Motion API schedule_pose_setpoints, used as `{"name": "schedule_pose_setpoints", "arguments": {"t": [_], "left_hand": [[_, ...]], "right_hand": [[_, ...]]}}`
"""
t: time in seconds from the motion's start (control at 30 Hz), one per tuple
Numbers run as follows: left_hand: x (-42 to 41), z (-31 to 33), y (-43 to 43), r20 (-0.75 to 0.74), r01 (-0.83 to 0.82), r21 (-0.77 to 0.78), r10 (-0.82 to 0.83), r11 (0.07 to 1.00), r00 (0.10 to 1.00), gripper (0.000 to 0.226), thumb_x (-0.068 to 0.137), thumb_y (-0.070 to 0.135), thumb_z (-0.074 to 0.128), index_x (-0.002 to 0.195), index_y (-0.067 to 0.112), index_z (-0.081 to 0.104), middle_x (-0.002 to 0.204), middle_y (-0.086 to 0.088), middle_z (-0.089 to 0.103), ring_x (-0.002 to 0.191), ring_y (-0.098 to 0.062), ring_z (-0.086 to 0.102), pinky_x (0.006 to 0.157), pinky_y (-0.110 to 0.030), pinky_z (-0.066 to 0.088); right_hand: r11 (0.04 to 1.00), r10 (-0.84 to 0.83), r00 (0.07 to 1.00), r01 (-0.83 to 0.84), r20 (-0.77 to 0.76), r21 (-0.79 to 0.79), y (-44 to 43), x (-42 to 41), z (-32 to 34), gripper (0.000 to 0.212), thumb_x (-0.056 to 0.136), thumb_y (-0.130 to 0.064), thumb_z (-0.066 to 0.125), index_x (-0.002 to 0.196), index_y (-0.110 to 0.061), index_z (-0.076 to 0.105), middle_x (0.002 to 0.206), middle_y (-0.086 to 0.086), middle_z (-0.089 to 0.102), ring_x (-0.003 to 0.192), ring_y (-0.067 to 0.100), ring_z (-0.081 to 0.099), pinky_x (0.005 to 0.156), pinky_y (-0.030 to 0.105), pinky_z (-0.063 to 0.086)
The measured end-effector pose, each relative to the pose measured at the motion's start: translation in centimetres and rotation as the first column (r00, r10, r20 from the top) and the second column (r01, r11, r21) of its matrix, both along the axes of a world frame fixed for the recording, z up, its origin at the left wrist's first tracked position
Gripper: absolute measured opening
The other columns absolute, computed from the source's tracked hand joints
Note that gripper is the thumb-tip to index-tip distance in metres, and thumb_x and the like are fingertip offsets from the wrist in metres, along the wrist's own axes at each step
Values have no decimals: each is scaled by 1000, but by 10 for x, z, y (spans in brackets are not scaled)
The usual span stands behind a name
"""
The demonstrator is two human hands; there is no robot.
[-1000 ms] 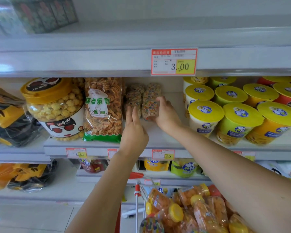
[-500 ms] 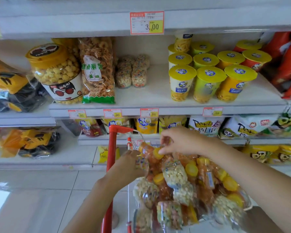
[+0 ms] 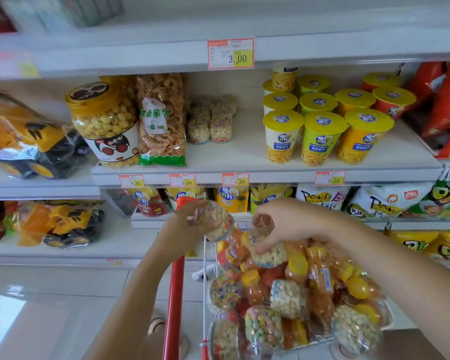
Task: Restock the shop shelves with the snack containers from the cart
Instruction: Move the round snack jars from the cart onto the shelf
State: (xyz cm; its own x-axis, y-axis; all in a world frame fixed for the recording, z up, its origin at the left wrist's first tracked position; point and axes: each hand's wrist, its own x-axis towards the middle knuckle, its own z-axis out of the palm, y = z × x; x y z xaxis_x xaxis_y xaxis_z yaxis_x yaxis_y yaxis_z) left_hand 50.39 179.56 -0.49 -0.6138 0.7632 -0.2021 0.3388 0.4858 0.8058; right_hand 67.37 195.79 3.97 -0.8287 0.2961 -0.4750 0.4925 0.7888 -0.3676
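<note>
The left hand (image 3: 182, 229) grips a clear tub (image 3: 216, 222) of snacks and holds it above the left edge of the cart (image 3: 176, 294). The right hand (image 3: 291, 224) curls around a second tub (image 3: 270, 253) at the top of the heap in the cart. On the middle shelf (image 3: 244, 154) bare room lies in front of the shelved tubs (image 3: 209, 126), and between them and the cups (image 3: 320, 136), up to the front edge.

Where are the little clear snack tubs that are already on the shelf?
In the head view the snack tubs stand toward the back of the middle shelf, left of centre, between the tall snack bag and the yellow-lidded cups.
</note>
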Motion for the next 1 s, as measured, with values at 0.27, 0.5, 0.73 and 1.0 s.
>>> {"name": "schedule_pose_setpoints", "arguments": {"t": [0.27,0.5,0.73,1.0], "left_hand": [[-61,54,66,-113,-88,152,106,984,988,56,82,37,70,133,28,47,124,-1,55,97,-20,62,74,-26,49],[-102,52,143,-442,55,-131,-108,990,891,71,78,18,74,139,14,37,123,-15,51,94,-22,51,71,-23,38],[-116,33,159,-369,200,-209,-267,957,890,68,80,4,60,140,21,34,133,-15,40,88,-23,53,60,-21,41],[-107,20,150,-655,71,-147,-150,987,740,68,85,27,68,143,22,35,132,-9,36,121,-27,36,102,-32,35]], "right_hand": [[924,-13,868,200,-496,325,60,-87,75,52,74,-20,75,118,-22,49,112,2,57,95,21,54,70,31,42],[940,58,971,25,-231,340,112,-160,61,45,81,3,56,120,-18,46,116,7,50,93,21,48,69,31,37],[976,105,988,-79,-116,203,123,-170,35,57,78,14,47,122,-20,46,132,7,37,105,24,49,66,26,33],[872,-298,915,377,-272,311,109,-169,6,71,82,-40,70,133,-8,31,131,15,42,116,32,52,82,35,42]]}}
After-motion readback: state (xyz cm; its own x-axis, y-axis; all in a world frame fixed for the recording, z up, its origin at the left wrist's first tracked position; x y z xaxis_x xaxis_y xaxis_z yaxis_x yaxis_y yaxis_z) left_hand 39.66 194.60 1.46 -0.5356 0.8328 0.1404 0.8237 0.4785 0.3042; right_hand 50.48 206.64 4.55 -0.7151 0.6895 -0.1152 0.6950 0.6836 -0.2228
